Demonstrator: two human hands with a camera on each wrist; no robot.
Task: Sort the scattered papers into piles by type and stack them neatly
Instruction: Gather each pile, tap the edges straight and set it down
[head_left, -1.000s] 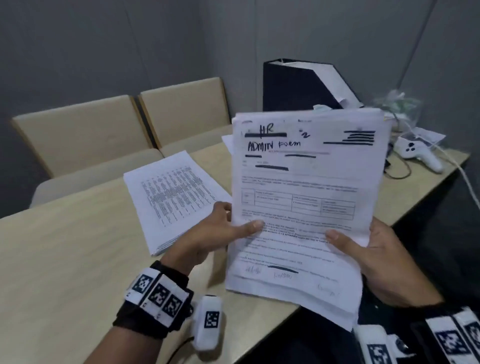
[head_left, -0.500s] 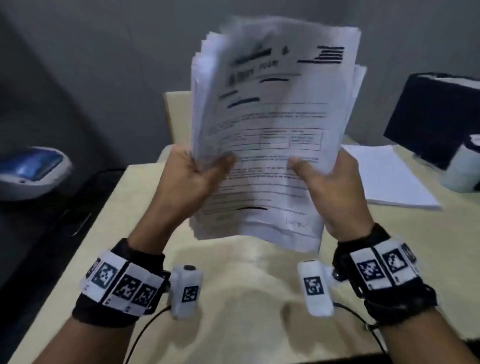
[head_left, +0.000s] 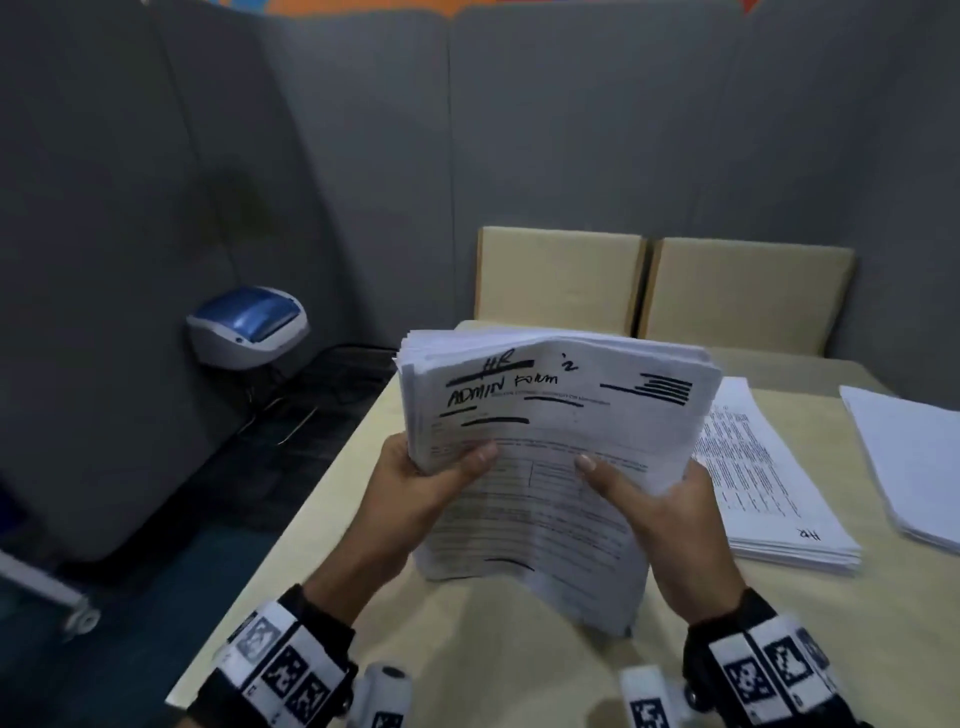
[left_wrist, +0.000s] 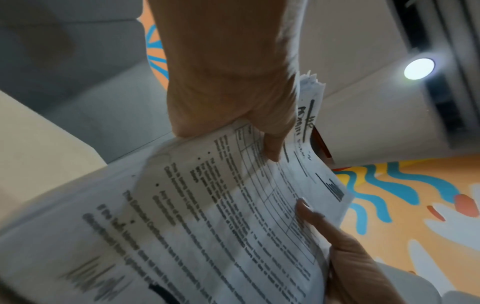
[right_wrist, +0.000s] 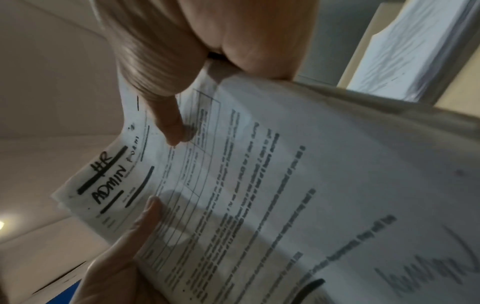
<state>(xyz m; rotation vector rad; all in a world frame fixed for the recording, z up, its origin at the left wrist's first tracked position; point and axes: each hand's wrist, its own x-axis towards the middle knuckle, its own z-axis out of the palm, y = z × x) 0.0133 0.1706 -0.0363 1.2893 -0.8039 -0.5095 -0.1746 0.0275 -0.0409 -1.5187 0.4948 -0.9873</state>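
I've lowered the form stack (head_left: 561, 415) toward the table (head_left: 467, 649). My left hand (head_left: 415, 499) and right hand (head_left: 670, 530) clasp its sides; another pile (head_left: 769, 493) lies at three o'clock.

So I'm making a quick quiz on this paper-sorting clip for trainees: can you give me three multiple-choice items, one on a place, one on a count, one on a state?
1. Where does the pile marked "HR" lie?
A. On the table, right of the held stack
B. On a chair
C. On the floor

2. How many paper piles lie on the table?
A. None
B. Two
C. Five

3. How is the "ADMIN form" stack held?
A. Flat under one palm
B. By both hands, above the table
C. By the left hand alone

Answers:
1 A: it rests on the tabletop beside the right hand.
2 B: the "HR" pile and a blank-topped pile further right.
3 B: the left hand and right hand each grip a side, thumbs on the top sheet.
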